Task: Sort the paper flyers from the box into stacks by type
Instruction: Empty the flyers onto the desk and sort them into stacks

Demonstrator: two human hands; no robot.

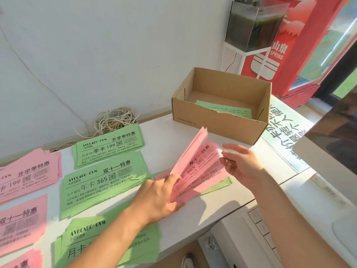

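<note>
Nearest, along the front lip of the table (pixel 193 219): a green stack (pixel 108 242), right corner at the edge, the left forearm crossing above it. At the left border, three pink stacks (pixel 29 175), all cut off by the frame. Further in, two more green stacks (pixel 104 180), one behind the other, with only thin strips of bare white between neighbours. Right of these, left hand (pixel 160 196) clamped on the near end of a fan of pink flyers (pixel 195 171), sheets splayed up and outward. Right hand (pixel 241 163) at the fan's far tips, thumb and fingers apparently pinching one sheet's corner (glare washes out the contact). Beneath the fan, the edge of a green sheet (pixel 225 185), flat on the table. Beyond, open tabletop up to the cardboard box (pixel 222 128), top open, front rim ragged, one green flyer (pixel 226 110) on its floor. Left of the box, by the wall, a coil of string (pixel 116 120).
</note>
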